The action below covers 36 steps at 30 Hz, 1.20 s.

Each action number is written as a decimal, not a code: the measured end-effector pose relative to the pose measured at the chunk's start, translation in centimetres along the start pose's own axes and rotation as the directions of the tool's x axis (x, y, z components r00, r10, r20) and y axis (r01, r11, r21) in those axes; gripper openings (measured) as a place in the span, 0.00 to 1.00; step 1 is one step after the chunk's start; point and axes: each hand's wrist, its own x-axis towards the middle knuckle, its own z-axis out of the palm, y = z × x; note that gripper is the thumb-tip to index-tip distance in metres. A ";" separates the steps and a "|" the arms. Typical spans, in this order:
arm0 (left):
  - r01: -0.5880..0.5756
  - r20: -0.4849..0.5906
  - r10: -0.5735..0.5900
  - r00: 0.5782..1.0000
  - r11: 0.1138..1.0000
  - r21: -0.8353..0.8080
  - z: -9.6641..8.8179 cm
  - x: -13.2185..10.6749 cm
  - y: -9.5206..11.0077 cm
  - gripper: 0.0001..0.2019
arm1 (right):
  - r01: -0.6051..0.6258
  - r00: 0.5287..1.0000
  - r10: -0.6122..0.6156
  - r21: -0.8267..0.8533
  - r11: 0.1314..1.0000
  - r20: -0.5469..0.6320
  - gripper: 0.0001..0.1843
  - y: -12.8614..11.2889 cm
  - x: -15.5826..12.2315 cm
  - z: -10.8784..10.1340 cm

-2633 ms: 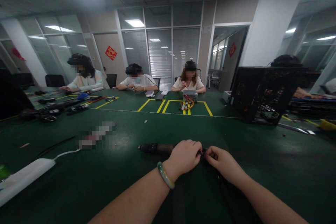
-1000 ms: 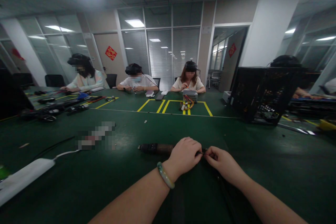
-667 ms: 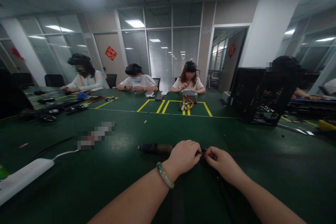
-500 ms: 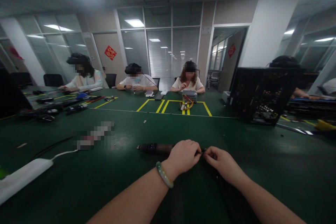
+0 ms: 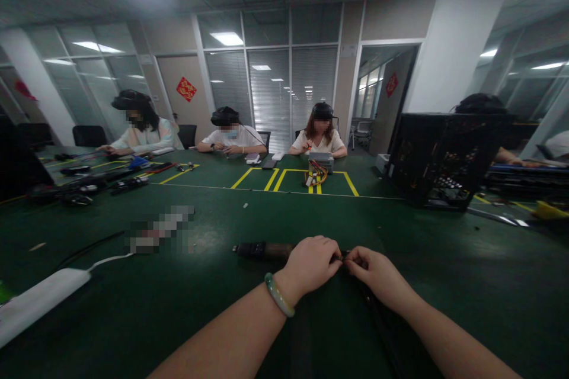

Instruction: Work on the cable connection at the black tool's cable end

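Note:
A dark cylindrical tool [image 5: 278, 251], in shape like an electric screwdriver, lies across the green table with its narrow metal tip to the left. My left hand [image 5: 311, 263], with a jade bangle [image 5: 278, 295] on its wrist, hides the tool's right end; its thumb and index finger are pinched together. My right hand [image 5: 371, 269] is closed in a pinch just opposite, fingertips almost meeting the left ones. Something small and dark shows between the fingertips, too small to name. A black cable [image 5: 377, 323] runs from beneath my right hand toward the front edge.
A white power strip [image 5: 44, 302] lies at front left. Beyond stands a power supply [image 5: 320, 161] with coloured wires, within yellow tape lines. An open black computer case [image 5: 438, 160] stands at right. Several people sit across the table; tools and cables [image 5: 93, 180] lie at far left.
Both hands stay in nearly the same place; only the fingertips shift slightly. The tool has not visibly moved, and the cable below my right hand shows a little more.

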 end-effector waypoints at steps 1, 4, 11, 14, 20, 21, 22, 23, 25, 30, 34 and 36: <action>-0.004 -0.002 0.004 1.000 1.000 -0.001 0.0 0.0 0.0 0.06 | -0.002 1.000 0.002 0.000 1.000 0.004 0.09 0.0 0.0 0.0; -0.005 -0.011 0.005 1.000 1.000 -0.002 0.0 0.0 0.0 0.06 | -0.017 1.000 0.017 -0.001 1.000 0.016 0.10 -0.2 0.0 -0.1; 0.027 -0.030 -0.028 0.999 1.000 -0.014 0.1 -0.1 0.0 0.07 | 0.000 1.000 0.000 -0.013 1.000 0.007 0.09 0.1 0.3 0.3; 0.039 -0.026 -0.040 0.999 0.999 -0.021 0.2 -0.1 0.0 0.06 | 0.008 1.000 -0.008 -0.012 1.000 -0.010 0.09 0.4 0.4 0.5; 0.017 -0.012 -0.017 1.000 1.000 0.005 0.0 0.0 0.1 0.04 | 0.001 1.000 -0.001 -0.024 1.000 -0.001 0.09 0.2 0.4 0.3; 0.011 -0.004 -0.011 1.000 1.000 0.012 0.0 0.0 0.2 0.04 | 0.002 1.000 -0.002 -0.021 1.000 0.002 0.08 0.2 0.3 0.3; 0.005 0.003 -0.005 1.000 1.000 0.018 -0.1 0.0 0.2 0.04 | 0.005 1.000 -0.005 -0.018 1.000 0.004 0.08 0.1 0.3 0.2; 0.000 0.007 0.000 1.000 1.000 0.020 -0.1 0.0 0.2 0.04 | 0.008 1.000 -0.008 -0.016 1.000 0.003 0.08 0.1 0.3 0.2; -0.003 0.003 0.003 1.000 1.000 0.014 -0.2 0.0 0.3 0.05 | 0.007 1.000 -0.007 -0.016 1.000 0.000 0.08 -0.1 0.2 0.1; 0.048 0.013 -0.048 0.999 0.999 0.012 -0.3 0.0 0.3 0.07 | -0.034 0.999 0.034 0.001 0.999 0.027 0.08 -0.5 0.0 -0.1; 0.044 0.033 -0.045 0.998 0.999 0.027 -0.3 0.0 0.3 0.05 | -0.019 1.000 0.019 0.000 1.000 0.015 0.08 -0.2 0.1 0.0; 0.027 0.032 -0.028 0.999 0.999 0.021 -0.3 0.0 0.3 0.04 | -0.009 1.000 0.009 0.004 1.000 0.009 0.08 0.0 0.1 0.0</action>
